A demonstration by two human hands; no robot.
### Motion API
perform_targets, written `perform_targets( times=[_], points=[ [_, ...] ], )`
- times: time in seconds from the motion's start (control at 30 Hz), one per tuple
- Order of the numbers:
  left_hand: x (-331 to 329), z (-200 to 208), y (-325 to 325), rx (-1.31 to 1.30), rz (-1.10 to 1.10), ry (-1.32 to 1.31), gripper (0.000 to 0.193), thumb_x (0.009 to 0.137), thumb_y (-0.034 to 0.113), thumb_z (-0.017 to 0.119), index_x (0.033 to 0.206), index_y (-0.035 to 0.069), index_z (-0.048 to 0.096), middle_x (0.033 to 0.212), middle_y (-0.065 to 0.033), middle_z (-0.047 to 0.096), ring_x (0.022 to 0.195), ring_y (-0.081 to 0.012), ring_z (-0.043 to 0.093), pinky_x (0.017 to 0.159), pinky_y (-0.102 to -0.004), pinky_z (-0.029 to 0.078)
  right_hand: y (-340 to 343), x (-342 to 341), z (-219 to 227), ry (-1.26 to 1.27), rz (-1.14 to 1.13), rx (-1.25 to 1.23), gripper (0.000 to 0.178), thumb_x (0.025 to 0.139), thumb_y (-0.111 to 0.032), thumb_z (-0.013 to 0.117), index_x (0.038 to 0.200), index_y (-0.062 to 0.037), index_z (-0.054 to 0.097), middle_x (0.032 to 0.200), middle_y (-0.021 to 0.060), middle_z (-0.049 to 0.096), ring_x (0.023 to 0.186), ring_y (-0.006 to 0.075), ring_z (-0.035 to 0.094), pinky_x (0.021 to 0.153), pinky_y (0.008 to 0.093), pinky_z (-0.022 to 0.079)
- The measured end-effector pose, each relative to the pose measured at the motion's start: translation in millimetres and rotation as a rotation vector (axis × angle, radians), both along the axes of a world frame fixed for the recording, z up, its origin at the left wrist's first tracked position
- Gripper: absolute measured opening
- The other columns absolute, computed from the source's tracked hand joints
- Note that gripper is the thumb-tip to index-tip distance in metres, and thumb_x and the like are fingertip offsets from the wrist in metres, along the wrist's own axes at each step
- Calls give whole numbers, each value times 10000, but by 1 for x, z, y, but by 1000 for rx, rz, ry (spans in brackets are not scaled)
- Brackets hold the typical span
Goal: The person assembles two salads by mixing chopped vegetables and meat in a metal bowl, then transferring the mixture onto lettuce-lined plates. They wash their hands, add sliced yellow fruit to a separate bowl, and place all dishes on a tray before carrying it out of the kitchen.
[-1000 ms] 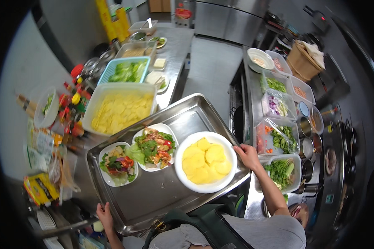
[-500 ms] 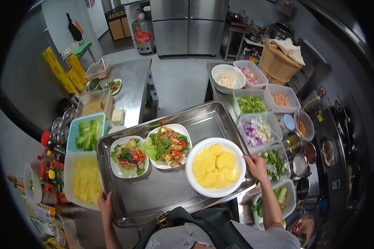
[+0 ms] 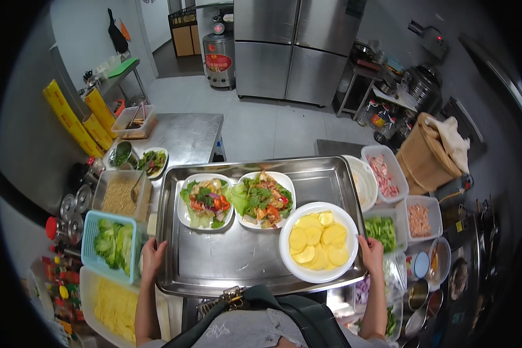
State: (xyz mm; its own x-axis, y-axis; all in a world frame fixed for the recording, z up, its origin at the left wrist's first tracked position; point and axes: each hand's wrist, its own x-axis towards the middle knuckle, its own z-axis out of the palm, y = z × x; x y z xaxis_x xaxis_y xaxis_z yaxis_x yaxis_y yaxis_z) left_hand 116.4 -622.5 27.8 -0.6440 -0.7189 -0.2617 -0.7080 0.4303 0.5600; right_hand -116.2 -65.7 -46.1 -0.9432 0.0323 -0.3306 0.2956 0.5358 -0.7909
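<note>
I carry a large metal tray (image 3: 232,255) level in front of my body, one hand at each short side. My left hand (image 3: 153,256) is closed round its left rim, and my right hand (image 3: 370,254) grips the right rim. Two white dishes of mixed salad stand toward the back of the tray: the left salad (image 3: 205,202) and the middle salad (image 3: 265,199) almost touch. Nearer my right hand sits a round white bowl (image 3: 285,255) of yellow potato slices (image 3: 319,239). The fingers under the rims are partly hidden.
On the left counter (image 3: 194,129) stand a turquoise basket of lettuce (image 3: 113,246), a tub of yellow shreds (image 3: 113,307) and bottles. Tubs of chopped meat (image 3: 383,177) and green vegetables (image 3: 380,233) line the right, beside a wooden barrel (image 3: 426,153). A steel refrigerator (image 3: 296,52) is ahead.
The tray has turned from a slant to nearly straight and moved forward between the counters. Both hands still hold its rims, and the dishes ride along on it.
</note>
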Motion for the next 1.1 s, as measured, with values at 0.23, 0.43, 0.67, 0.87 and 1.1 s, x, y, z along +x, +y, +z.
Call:
perform_targets(
  times=[0.23, 0.43, 0.67, 0.87, 1.1],
  points=[
    [-176, -50, -68, 86, -21, 157, 305, 813, 181, 670, 691, 8, 451, 587, -4, 366, 573, -80, 332, 483, -286, 284, -49, -144, -44, 9, -18, 16, 427, 873, -275, 634, 584, 13, 510, 490, -15, 413, 499, 53, 328, 428, 287, 269],
    [-279, -77, -118, -1, -46, 125, 307, 815, 178, 667, 695, -8, 454, 581, -15, 382, 574, -88, 343, 488, -303, 298, -107, -266, -85, 55, -9, -23, 421, 878, -278, 623, 601, 22, 520, 490, 5, 421, 504, 61, 348, 431, 300, 280],
    [-326, -155, -182, 24, 170, 207, 285, 809, 181, 671, 703, -17, 496, 567, -14, 429, 552, -90, 379, 480, -297, 314, -221, -420, -170, 61, 189, -20, 453, 860, -286, 640, 585, 34, 477, 483, 35, 346, 519, 78, 311, 431, 321, 268],
    [-369, -185, -218, -155, 404, 175, 295, 801, 197, 669, 673, -6, 498, 542, -11, 411, 537, -87, 371, 473, -309, 312, -364, -577, -210, 166, 406, -93, 455, 855, -300, 641, 587, 39, 498, 461, 52, 396, 494, 76, 334, 427, 327, 279],
    [-413, -179, -237, -162, 693, 220, 205, 809, 141, 651, 735, -3, 524, 585, 7, 445, 556, -76, 382, 488, -284, 316, -521, -713, -212, 190, 671, -108, 452, 846, -302, 647, 596, 45, 500, 461, 87, 399, 496, 83, 339, 434, 335, 295]
  ],
)
